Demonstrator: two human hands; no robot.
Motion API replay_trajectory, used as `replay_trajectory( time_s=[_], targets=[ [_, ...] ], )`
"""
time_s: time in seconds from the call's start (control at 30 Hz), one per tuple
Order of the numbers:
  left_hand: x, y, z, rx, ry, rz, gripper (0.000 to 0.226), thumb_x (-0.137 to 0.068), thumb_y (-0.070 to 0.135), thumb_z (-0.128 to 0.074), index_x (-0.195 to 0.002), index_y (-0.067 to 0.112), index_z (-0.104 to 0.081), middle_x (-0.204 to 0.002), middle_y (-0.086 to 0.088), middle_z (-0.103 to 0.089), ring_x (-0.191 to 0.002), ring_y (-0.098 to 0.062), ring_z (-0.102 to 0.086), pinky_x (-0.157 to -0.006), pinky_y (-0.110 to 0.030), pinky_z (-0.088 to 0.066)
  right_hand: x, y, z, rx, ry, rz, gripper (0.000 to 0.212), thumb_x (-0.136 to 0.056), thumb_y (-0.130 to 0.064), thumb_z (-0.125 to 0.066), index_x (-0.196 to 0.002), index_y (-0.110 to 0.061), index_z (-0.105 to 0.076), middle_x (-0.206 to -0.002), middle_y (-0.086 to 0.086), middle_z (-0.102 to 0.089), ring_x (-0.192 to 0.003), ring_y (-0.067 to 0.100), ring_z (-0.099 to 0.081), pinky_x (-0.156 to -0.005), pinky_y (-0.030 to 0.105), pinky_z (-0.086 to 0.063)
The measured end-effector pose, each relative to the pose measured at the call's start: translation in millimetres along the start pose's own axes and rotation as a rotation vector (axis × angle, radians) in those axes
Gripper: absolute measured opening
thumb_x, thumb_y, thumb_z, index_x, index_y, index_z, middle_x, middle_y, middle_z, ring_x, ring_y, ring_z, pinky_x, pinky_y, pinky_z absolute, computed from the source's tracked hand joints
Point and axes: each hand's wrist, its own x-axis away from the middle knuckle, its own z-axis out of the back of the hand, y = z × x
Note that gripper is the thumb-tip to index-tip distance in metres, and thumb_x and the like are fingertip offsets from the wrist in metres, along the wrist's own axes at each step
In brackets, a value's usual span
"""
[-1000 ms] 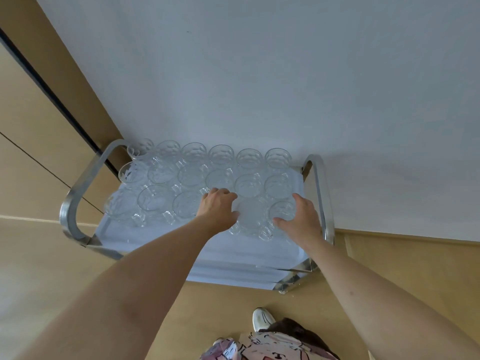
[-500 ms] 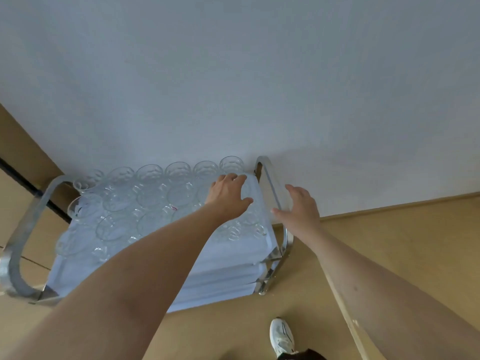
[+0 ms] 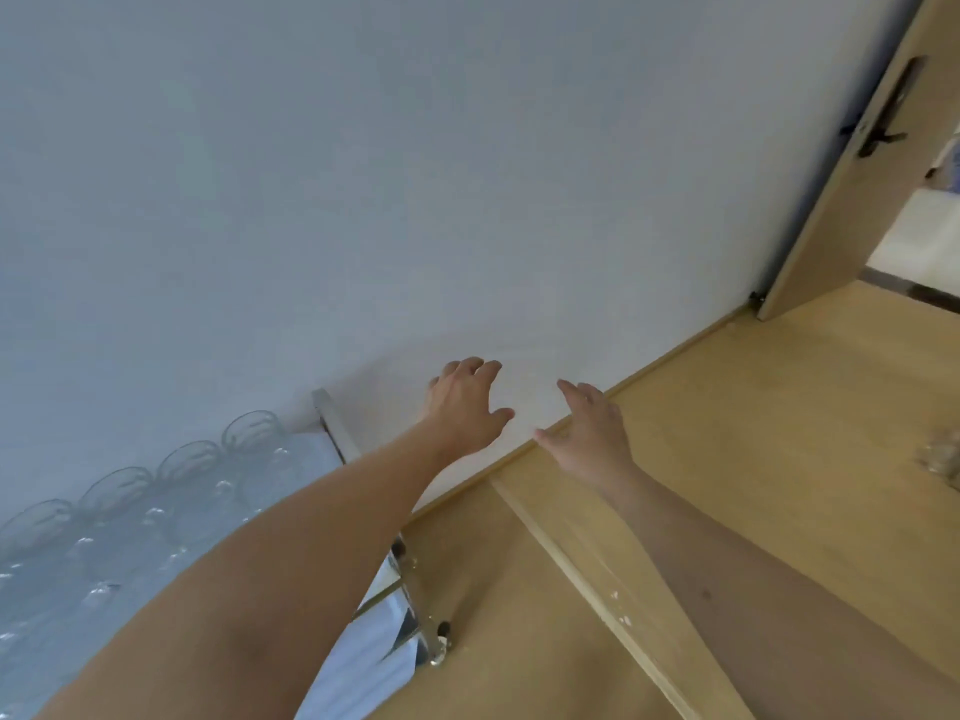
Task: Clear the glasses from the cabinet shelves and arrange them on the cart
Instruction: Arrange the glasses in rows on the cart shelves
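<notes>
The glasses (image 3: 156, 491) stand packed rim to rim on the top tray of the cart (image 3: 332, 433), down and to the left of both hands; 4 rims show along the far row against the white wall (image 3: 363, 174), and the nearer ones blur together behind the left forearm. The cart's chrome frame runs along the tray's right edge, with a lower shelf and a caster foot showing beneath the forearm, all resting on the wooden floor (image 3: 727, 485).

The left hand (image 3: 465, 407) is raised past the cart's right end, well clear of the glasses, its fingers loosely spread and lightly bent, gripping nothing. The right hand (image 3: 589, 433) hangs just to its right, apart from it, also relaxed with fingers extended and thumb out, and it too is empty. Both hands sit in front of the line where the wall meets the floor.

Far up and to the right of the right hand a wooden door (image 3: 852, 163) stands ajar, carrying a dark lever handle (image 3: 878, 137). At the frame's right edge, level with the right hand, a blurred clear object (image 3: 943, 457) sits on the floor; what it is cannot be told
</notes>
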Motion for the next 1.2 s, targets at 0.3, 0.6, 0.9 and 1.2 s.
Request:
replay_trajectory(
  time_s=[0.3, 0.6, 0.9, 1.2],
  targets=[
    [-107.1, 192.5, -69.0, 0.063, -0.093, -0.23, 0.072, -0.091, 0.047, -0.063, -0.153, 0.02, -0.036, -0.156, -0.005, -0.038, -0.144, -0.028, -0.031, -0.115, -0.045, -0.033, -23.4, 166.8, 122.8, -0.001, 0.126, -0.249, 0.081, -0.089, -0.046, -0.067, -0.157, -0.026, -0.029, -0.162, 0.005, -0.026, -0.145, 0.033, -0.026, -0.117, 0.045, -0.031],
    [-207.1, 331.4, -97.3, 0.047, -0.122, -0.467, 0.071, -0.089, 0.047, -0.065, -0.15, 0.021, -0.039, -0.153, -0.009, -0.041, -0.139, -0.031, -0.037, -0.109, -0.046, -0.036, -45.5, 280.1, 220.2, 0.048, 0.22, -0.459, 0.081, -0.09, -0.049, -0.066, -0.158, -0.027, -0.027, -0.163, 0.006, -0.025, -0.146, 0.033, -0.026, -0.117, 0.044, -0.03],
    [-327.8, 411.8, -114.9, 0.143, -0.192, -0.686, 0.073, -0.094, 0.045, -0.063, -0.155, 0.019, -0.033, -0.159, -0.01, -0.033, -0.144, -0.029, -0.031, -0.115, -0.041, -0.033, -124.8, 327.5, 270.7, 0.072, 0.374, -0.595, 0.08, -0.091, -0.051, -0.066, -0.157, -0.026, -0.028, -0.161, 0.006, -0.028, -0.144, 0.033, -0.029, -0.115, 0.044, -0.033],
    [-444.6, 462.2, -127.3, 0.148, -0.265, -0.808, 0.07, -0.097, 0.044, -0.06, -0.156, 0.019, -0.032, -0.16, -0.009, -0.032, -0.147, -0.027, -0.026, -0.117, -0.039, -0.029, -204.2, 357.3, 303.3, 0.032, 0.476, -0.77, 0.08, -0.09, -0.05, -0.067, -0.157, -0.027, -0.029, -0.161, 0.004, -0.029, -0.144, 0.033, -0.03, -0.114, 0.044, -0.033]
  ],
)
